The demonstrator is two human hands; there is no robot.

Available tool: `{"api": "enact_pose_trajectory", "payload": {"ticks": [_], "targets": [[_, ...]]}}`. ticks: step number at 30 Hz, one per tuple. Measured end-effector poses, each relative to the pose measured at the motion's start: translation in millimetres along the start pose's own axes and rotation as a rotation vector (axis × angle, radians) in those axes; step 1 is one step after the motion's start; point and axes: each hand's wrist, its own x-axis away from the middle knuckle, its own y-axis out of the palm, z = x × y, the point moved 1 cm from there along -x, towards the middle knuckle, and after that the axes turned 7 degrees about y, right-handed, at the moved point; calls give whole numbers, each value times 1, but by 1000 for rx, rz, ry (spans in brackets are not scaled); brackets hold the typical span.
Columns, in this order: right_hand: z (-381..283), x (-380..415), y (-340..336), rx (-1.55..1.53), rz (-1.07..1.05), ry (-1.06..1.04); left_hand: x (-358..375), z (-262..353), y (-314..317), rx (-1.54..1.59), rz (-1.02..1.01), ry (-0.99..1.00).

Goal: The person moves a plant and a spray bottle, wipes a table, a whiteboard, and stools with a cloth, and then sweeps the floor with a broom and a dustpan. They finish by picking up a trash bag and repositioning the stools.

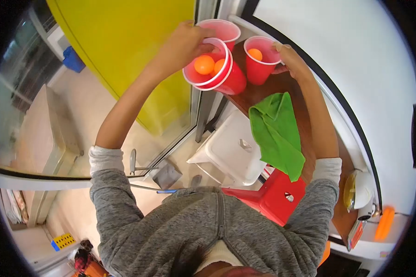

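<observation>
My left hand (188,44) grips the rim of a red plastic cup (238,78) that looks nested with another and is tilted toward me. Two orange balls (204,64) show inside its white-rimmed mouth. Just behind stands another red cup (223,28), partly hidden by my fingers and the tilted cups. To the right, my right hand (292,61) is closed round the side of a single red cup (259,69). One orange ball (255,54) lies in that cup. Part of my right fingers is hidden behind the cup.
A green cloth (278,134) drapes over the brown table (302,104). Below are a white stool (235,147) and a red stool (282,196). A glass partition with a yellow panel (125,41) stands left; a whiteboard (356,60) borders the right side.
</observation>
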Motion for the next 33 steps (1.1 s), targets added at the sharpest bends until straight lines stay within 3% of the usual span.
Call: {"api": "enact_pose_trajectory", "payload": {"ticks": [2,3,6,8,11,13,14,15,16,17,19,21,24,26,28,30,33], "targets": [[18,5,-16,-54,-21,103,-15,5,27,146,-122,-136],[24,7,-20,-71,-4,126,-24,7,40,272,-99,73],[36,9,-24,-99,17,173,-46,26,68,340,-117,254],[39,8,-21,-87,-13,182,-58,30,81,242,-254,277],[39,14,-17,-202,20,151,-66,33,93,113,-327,256],[56,31,-9,-297,162,16,-68,26,81,88,-339,187],[68,40,-1,-338,232,-62,-63,14,71,116,-196,227],[102,46,3,49,321,-323,-53,-1,57,147,-55,265],[104,90,14,386,292,-313,-45,-8,31,171,-112,222],[142,103,25,547,226,-433,-41,-6,-4,194,-157,177],[145,134,49,1015,305,-307,-25,8,-58,177,-245,29],[138,113,63,957,233,-409,-6,11,-84,162,-189,-5],[118,62,89,885,84,-602,-1,25,-99,139,-326,-116],[100,13,101,798,-9,-678,0,27,-93,185,-366,-77],[100,-57,109,777,106,-656,-6,29,-80,246,-387,-40],[92,-110,89,906,209,-476,-22,36,-60,312,-398,1],[118,-153,46,681,256,-265,-49,25,-2,294,-311,219]]}}
